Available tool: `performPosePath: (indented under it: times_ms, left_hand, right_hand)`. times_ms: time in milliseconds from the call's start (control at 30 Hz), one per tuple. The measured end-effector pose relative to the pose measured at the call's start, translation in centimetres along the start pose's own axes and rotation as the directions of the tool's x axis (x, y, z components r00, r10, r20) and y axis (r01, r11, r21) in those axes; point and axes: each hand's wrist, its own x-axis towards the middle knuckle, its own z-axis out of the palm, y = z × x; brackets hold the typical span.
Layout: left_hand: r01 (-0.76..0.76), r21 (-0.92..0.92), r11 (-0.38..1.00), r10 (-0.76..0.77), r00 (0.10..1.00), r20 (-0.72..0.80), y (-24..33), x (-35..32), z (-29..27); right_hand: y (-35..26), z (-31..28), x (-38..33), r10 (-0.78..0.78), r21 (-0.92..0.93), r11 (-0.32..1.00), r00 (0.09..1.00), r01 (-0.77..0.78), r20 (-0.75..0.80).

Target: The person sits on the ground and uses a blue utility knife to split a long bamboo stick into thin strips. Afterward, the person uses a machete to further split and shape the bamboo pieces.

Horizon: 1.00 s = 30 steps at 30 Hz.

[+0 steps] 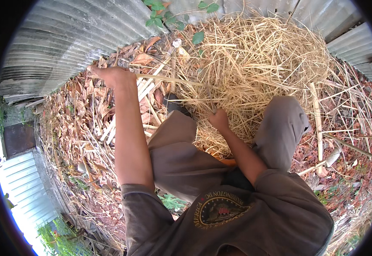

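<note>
My left hand (114, 77) is stretched far out to the left, closed round one end of a long, pale, flat strip that looks like split bamboo (169, 78). The strip runs rightward across the front of my knees. Low in front of me, my right hand (220, 119) is closed round a thin knife (212, 99), its narrow blade pointing away from me. Near its tip the blade meets the strip's right part; whether it cuts in is too small to tell. The knife's handle is hidden in my fist.
A big heap of pale shavings (258, 55) lies ahead, against corrugated metal sheets (53, 47). Dry leaves (92, 106) and split strips cover the ground on the left. More sticks (316, 123) lie beside my right knee. A dark shoe (175, 103) shows beyond my left knee.
</note>
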Motion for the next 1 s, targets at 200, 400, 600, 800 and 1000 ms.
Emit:
performPosePath:
  times_ms: [200,400,600,800,1000]
  left_hand:
    - [0.054,-0.022,0.998,-0.054,0.999,0.007,0.6,-1.7,0.1]
    - [0.098,-0.060,0.993,-0.098,0.995,0.007,1.1,-2.9,0.9]
    - [0.115,-0.069,0.991,-0.117,0.993,-0.021,1.5,-1.8,-1.4]
    - [0.116,-0.086,0.990,-0.117,0.993,-0.013,1.5,-1.4,-0.7]
    - [0.075,-0.065,0.995,-0.075,0.997,-0.007,1.5,-2.6,-0.6]
  right_hand:
    - [-2.2,-5.9,-2.2,0.431,0.186,0.840,0.835,-0.509,0.342]
    - [-0.7,-8.2,-3.6,0.424,0.093,0.886,0.876,-0.454,0.232]
    - [-10.4,-10.6,-5.5,0.062,0.188,0.979,0.994,-0.077,0.086]
    - [-2.5,-7.3,-7.4,-0.112,0.133,0.984,0.993,0.116,-0.033]
    - [-5.1,-9.0,-6.8,0.369,0.289,0.862,0.907,-0.416,0.203]
